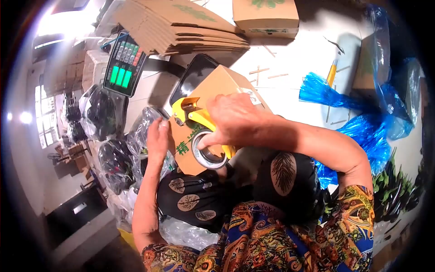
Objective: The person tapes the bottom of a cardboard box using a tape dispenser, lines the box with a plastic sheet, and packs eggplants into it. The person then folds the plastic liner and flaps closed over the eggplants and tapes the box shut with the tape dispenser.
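My right hand (233, 115) is closed around a yellow tape dispenser (204, 119) with a roll of tape (209, 149) in it. The dispenser is over a brown cardboard box (186, 156) with green printed characters, which sits tilted in front of my knees. My left hand (158, 139) is at the box's left side, fingers stretched upward and holding nothing. How firmly it touches the cardboard I cannot tell. Behind the box shows part of a black scale platform (195, 75).
A scale display (123, 64) with green readouts stands upper left, near a stack of flattened cartons (181, 27). Another box (266, 18) is at the back. Plastic-wrapped dark bundles (115, 165) lie left. On the right are blue plastic strips (362, 136), a yellow-handled tool (332, 74) and green-stemmed produce (394, 186).
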Demonstrator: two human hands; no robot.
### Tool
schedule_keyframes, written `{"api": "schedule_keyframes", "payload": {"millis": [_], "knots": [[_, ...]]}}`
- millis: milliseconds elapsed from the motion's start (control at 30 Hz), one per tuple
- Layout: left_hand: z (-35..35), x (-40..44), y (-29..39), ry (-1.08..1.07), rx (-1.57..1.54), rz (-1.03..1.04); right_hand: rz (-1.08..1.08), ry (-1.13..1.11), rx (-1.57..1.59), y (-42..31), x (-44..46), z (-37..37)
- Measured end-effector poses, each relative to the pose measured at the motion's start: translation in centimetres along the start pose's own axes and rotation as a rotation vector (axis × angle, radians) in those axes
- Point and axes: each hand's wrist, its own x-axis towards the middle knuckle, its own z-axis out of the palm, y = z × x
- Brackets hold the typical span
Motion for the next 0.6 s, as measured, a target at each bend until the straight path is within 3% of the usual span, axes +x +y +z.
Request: {"api": "schedule_keyframes", "payload": {"millis": [100, 133, 267, 300, 367, 433, 500, 567, 600], "knots": [[1.1, 0.4, -1.2, -0.161, 0.106, 0.024, -0.249, 0.01, -0.117, 0.7, 0.4, 0.8], [1.3, 0.3, -1.7, -0.131, 0.102, 0.04, -0.213, -0.037, -0.019, 0.6, 0.1, 0.5], [3.4, -0.4, -2.2, 0.008, 0.07, 0.089, 0.141, -0.128, -0.167, 0.4, 0.7, 0.8], [4.0, -0.3, -2.2, 0.036, 0.066, 0.094, 0.05, -0.014, -0.198, 1.4, 0.1, 0.5], [4.3, -0.6, -2.0, 0.078, 0.048, 0.077, 0.08, -0.042, -0.114, 3.0, -1.1, -2.0], [4.5, -0.8, -1.3, 0.124, -0.007, 0.049, 0.2, 0.045, 0.318, 5.4, -3.6, -4.1], [4.6, -0.5, -1.3, 0.155, -0.023, -0.012, 0.17, 0.372, 0.668, 8.5, -5.7, -3.8], [4.6, -0.4, -1.0, 0.144, -0.067, -0.04, 0.455, 0.373, 0.982, 15.3, -9.3, -3.0], [4.6, -0.4, -1.1, 0.158, -0.071, -0.032, 0.554, 0.389, 1.0, 14.9, -9.9, -2.4]]}}
